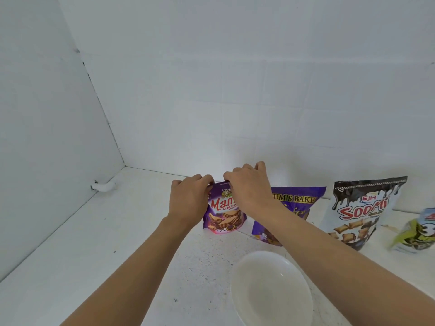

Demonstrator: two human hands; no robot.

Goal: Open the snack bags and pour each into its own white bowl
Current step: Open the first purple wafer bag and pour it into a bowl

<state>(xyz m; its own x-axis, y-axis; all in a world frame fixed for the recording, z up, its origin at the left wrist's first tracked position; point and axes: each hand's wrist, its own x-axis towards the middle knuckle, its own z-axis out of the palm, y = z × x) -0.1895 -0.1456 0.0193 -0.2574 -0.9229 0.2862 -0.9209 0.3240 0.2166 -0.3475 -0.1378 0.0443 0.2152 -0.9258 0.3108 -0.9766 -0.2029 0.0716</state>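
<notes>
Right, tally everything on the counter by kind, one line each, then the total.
Snack bags: 4, namely the Mamee cube wafer bag gripped at its top edge by the left hand and right hand, the purple Mum's Bake bag, the Soomi bag and a green-and-white bag cut off at the frame edge.
White bowls: 1.
Total: 5.

White tiled wall (pixel 235 90) — white counter (pixel 94 255) — pipe stub (pixel 104 185) at corner.
</notes>
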